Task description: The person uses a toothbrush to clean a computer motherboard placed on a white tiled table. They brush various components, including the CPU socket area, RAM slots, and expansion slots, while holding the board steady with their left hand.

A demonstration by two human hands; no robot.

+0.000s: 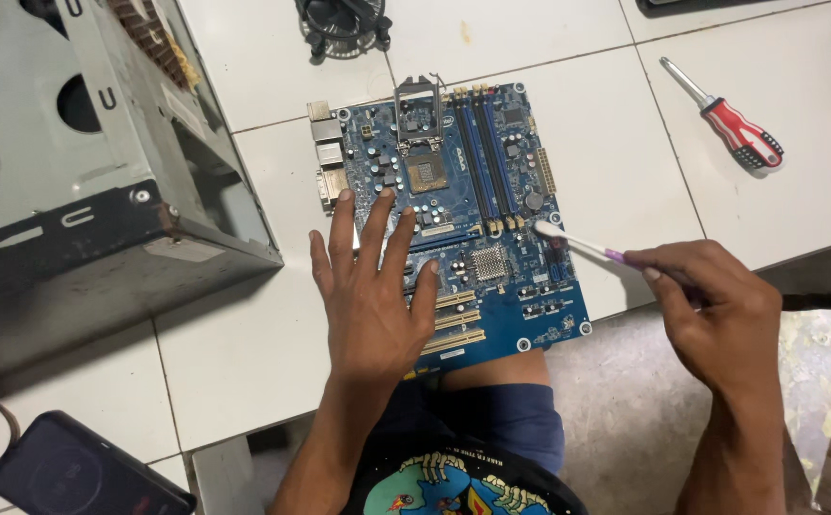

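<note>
A blue motherboard (472, 210) is pressed flat by the left hand (372, 291), fingers spread apart. A purple-handled toothbrush (582, 244) is pinched in the right hand (716, 305), its bristles touching the motherboard's right edge. A red screwdriver (732, 122) lies right of the motherboard.

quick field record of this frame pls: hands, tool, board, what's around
left hand: flat on the motherboard, fingers spread
right hand: grip on a toothbrush, bristles at the board's right edge
motherboard: blue, lies on the white tiled table, CPU socket latch raised
left of board: grey computer case
right of board: red-handled screwdriver, untouched
top edge: cooler fan
lower left: dark phone
</note>
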